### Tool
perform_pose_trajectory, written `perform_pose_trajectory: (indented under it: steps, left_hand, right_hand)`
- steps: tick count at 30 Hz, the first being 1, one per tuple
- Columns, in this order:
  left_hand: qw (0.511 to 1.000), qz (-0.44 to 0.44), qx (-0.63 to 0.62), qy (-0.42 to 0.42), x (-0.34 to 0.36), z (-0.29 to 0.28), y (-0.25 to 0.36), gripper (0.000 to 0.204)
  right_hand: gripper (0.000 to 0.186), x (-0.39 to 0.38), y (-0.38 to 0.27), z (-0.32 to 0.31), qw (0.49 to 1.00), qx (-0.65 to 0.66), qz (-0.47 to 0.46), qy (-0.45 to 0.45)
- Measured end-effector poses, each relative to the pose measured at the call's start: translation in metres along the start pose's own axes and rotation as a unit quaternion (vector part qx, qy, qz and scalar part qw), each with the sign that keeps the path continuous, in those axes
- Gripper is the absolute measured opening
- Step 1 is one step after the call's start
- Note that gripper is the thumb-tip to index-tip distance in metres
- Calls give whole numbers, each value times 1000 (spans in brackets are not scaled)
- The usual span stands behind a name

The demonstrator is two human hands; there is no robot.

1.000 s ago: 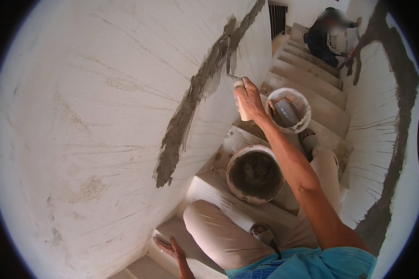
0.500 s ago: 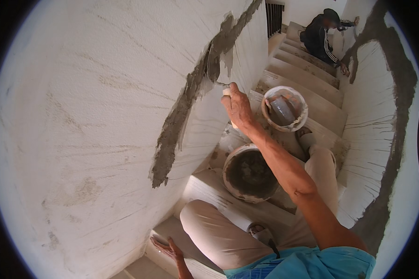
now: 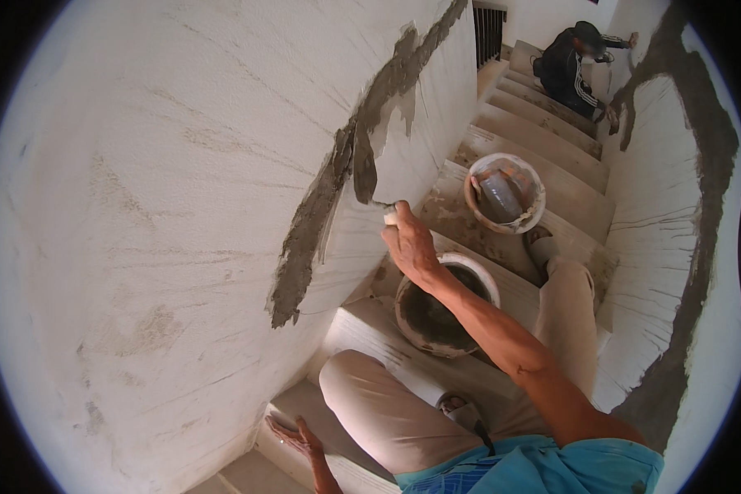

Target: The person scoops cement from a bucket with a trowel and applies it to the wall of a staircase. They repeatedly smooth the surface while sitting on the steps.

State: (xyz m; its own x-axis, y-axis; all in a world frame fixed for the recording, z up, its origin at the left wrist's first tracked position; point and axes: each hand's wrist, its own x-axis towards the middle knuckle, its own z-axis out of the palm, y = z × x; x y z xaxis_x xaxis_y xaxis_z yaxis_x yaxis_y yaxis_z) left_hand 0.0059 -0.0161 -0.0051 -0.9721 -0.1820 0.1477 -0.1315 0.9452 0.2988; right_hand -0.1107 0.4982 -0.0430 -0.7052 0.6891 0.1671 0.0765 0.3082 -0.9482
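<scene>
My right hand [image 3: 412, 247] grips the pale handle of a trowel [image 3: 364, 173], whose blade lies against a rough grey mortar band [image 3: 299, 267] on the white left-hand wall [image 3: 173, 247]. Partly behind my right forearm, a bucket [image 3: 405, 313] of dark grey mortar stands on a step. Higher up the stairs is a smaller white bucket [image 3: 538, 198] with a grey tool or object inside. My left hand [image 3: 299, 438] rests open, fingers spread, on a step at lower left, beside the foot of the wall.
Concrete stairs [image 3: 552, 160] climb to a dark railing [image 3: 489, 33]. Near the top a co-worker [image 3: 568, 70] in dark clothes crouches, both hands at the right-hand wall [image 3: 650, 198], which carries grey mortar bands. My bent legs straddle the steps below the buckets.
My right hand has moved down and a little left with the trowel along the mortar band. The co-worker's lower hand has shifted slightly. My left hand stays on the step.
</scene>
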Motion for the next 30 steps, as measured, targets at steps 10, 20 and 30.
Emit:
perform_pose_trajectory:
  steps: [10,20,30]
  left_hand:
    - [1000,6,-1,-1,0,1,-2,88]
    - [1000,-6,9,-6,-1,0,4,89]
    - [1000,0,8,-6,0,1,4,89]
  right_hand:
    - [28,81,64,-20,992,71,61,83]
    - [22,107,76,-25,996,80,18,34]
    - [27,78,64,-14,995,-25,-94,16]
